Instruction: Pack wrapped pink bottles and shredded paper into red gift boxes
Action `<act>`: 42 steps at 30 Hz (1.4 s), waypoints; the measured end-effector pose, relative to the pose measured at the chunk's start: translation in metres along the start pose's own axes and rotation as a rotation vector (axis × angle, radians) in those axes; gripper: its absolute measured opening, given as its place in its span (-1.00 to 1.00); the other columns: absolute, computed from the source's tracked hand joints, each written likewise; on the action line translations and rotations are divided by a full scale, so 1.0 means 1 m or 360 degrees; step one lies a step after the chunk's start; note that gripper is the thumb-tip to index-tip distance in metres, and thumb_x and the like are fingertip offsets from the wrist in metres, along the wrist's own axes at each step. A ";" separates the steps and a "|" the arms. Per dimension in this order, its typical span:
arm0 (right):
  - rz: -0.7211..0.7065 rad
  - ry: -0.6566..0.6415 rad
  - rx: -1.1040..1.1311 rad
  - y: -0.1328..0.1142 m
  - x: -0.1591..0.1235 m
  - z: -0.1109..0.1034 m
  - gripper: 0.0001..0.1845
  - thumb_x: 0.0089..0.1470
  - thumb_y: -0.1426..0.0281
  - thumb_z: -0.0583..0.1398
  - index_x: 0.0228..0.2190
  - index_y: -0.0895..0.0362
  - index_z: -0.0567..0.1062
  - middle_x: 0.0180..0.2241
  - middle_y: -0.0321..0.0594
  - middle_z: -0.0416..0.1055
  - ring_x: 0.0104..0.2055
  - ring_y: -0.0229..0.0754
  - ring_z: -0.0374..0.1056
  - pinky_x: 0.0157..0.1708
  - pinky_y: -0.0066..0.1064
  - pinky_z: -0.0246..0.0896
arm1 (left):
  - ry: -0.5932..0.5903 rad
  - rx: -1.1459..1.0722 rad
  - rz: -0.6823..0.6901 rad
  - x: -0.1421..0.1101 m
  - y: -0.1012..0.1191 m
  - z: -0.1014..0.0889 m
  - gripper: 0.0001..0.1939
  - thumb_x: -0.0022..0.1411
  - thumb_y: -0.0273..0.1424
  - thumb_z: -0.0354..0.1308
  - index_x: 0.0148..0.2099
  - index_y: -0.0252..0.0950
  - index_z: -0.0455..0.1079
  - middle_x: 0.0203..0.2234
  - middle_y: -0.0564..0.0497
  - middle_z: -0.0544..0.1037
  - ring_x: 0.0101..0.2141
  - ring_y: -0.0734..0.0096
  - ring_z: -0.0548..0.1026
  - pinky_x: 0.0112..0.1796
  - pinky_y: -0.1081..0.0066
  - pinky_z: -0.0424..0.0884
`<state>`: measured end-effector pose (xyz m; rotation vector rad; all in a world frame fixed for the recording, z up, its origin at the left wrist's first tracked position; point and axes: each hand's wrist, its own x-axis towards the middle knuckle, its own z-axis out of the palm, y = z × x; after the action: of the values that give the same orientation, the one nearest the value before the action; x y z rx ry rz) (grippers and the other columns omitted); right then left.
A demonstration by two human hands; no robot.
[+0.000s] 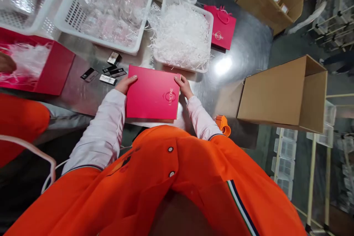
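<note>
A flat pink gift box [149, 94] with a LANCOME logo lies at the metal table's front edge, right before my body. My left hand [125, 84] grips its left side, thumb on top. On the opposite side, my right hand [184, 86] holds the upper right corner, its thumb also over the top face. The fingers under the box are hidden. Several small black and white boxes [107, 78] lie just left of my left hand. Beyond the pink box stands a white basket [206, 67] heaped with white shredded paper [184, 35].
A white basket [132, 49] holds bubble-wrapped items. A pink paper bag [225, 31] lies at the back right. An open carton [272, 94] and an orange tape dispenser [223, 125] are to the right. At left, a co-worker's hand [7, 62] is over an open pink box [56, 68].
</note>
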<state>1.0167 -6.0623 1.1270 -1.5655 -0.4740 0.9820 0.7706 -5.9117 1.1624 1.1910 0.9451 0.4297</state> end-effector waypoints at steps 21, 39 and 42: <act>-0.0325 0.0104 -0.0178 0.033 -0.018 -0.016 -0.24 -0.23 -0.31 0.40 -0.30 0.10 0.65 -0.21 0.00 0.60 -0.12 0.15 0.50 0.00 -0.05 0.40 | -0.0096 -0.0187 -0.0090 0.024 -0.036 -0.036 -0.24 -0.30 -0.10 0.55 -0.03 -0.21 0.41 -0.36 0.07 0.52 -0.37 0.28 0.50 -0.32 0.37 0.40; -0.0206 -0.0052 0.0075 0.033 -0.029 -0.005 -0.25 -0.16 -0.22 0.43 -0.10 0.06 0.63 0.07 0.01 0.58 0.20 0.24 0.43 0.32 0.03 0.25 | -0.0045 -0.0419 -0.0047 0.014 -0.088 -0.038 0.08 -0.21 0.18 0.50 0.29 -0.24 0.40 0.09 -0.23 0.52 -0.12 0.02 0.56 -0.07 0.14 0.48; -0.0227 -0.0036 0.0026 0.029 -0.028 -0.005 -0.24 -0.13 -0.25 0.39 -0.09 0.05 0.63 0.06 0.01 0.58 0.20 0.25 0.43 0.33 0.04 0.24 | 0.0024 -0.0368 -0.0010 0.013 -0.086 -0.038 0.03 -0.16 0.19 0.47 0.26 -0.27 0.43 0.09 -0.25 0.53 -0.09 -0.02 0.57 -0.04 0.11 0.48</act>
<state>0.9988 -6.0940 1.1083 -1.4862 -0.5840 0.8931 0.7322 -5.9100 1.0757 0.9754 0.8862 0.5288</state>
